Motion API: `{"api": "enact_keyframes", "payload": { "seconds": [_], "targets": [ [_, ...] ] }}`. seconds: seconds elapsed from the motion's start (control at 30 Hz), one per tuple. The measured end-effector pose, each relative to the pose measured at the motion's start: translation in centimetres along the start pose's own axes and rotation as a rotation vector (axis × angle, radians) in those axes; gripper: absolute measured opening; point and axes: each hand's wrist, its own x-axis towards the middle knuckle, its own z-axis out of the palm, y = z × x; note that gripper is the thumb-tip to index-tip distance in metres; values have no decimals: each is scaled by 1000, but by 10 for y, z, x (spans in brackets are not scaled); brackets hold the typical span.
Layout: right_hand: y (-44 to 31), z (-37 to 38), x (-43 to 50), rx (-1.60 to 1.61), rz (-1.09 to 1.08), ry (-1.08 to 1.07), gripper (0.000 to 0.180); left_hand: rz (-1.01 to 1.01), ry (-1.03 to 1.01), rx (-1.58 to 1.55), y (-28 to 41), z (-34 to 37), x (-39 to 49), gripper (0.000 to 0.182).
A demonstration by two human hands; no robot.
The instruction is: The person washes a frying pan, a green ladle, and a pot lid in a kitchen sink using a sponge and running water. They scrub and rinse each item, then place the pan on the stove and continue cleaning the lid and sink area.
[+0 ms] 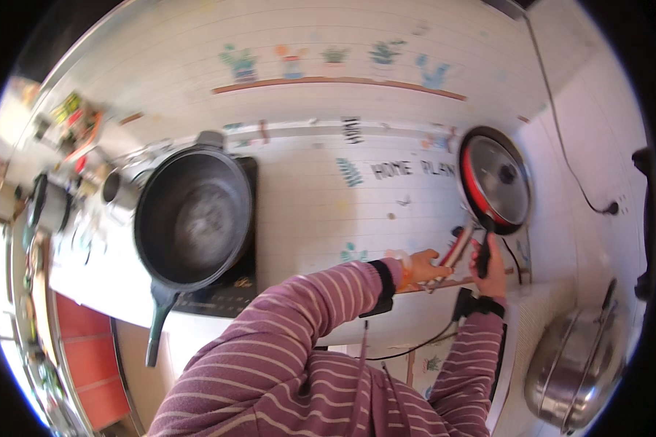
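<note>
At the right of the counter, a red frying pan point(473, 188) with a glass lid point(500, 175) sits inside a larger dark pan point(466, 143). My right hand point(491, 270) is closed around the red pan's black handle. Beside it, my left hand point(423, 267) has its fingertips at a long red-and-beige handle point(457, 248); whether it grips that handle is not clear. A large, deep dark pan point(202, 218), with nothing in it, rests on a black induction cooktop point(246, 287) to the left, its green handle point(157, 328) pointing towards me.
A metal mug point(115, 188), jars and a dark pot point(51, 202) crowd the counter's left end. A cable point(557, 125) runs down the right wall to a plug. Another black cable point(421, 347) hangs at the front edge. A large steel pan point(577, 366) lies at the lower right.
</note>
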Motion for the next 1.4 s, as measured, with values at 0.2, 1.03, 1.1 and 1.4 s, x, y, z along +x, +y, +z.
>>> {"api": "enact_keyframes", "payload": {
  "seconds": [0.2,1.03,1.1,1.4],
  "targets": [
    [0,-19,-4,38,46,-22,48,344,357,114,38,-30,-98,59],
    [18,340,-320,-110,-690,-439,49,1158,1295,-855,-239,-114,-813,38],
    [28,398,-349,-113,-653,-653,48,1135,1503,-1006,-278,-91,-834,34],
    [175,571,-487,-230,-207,-1424,54,1235,1896,-1172,-374,38,-897,30]
  ]
}}
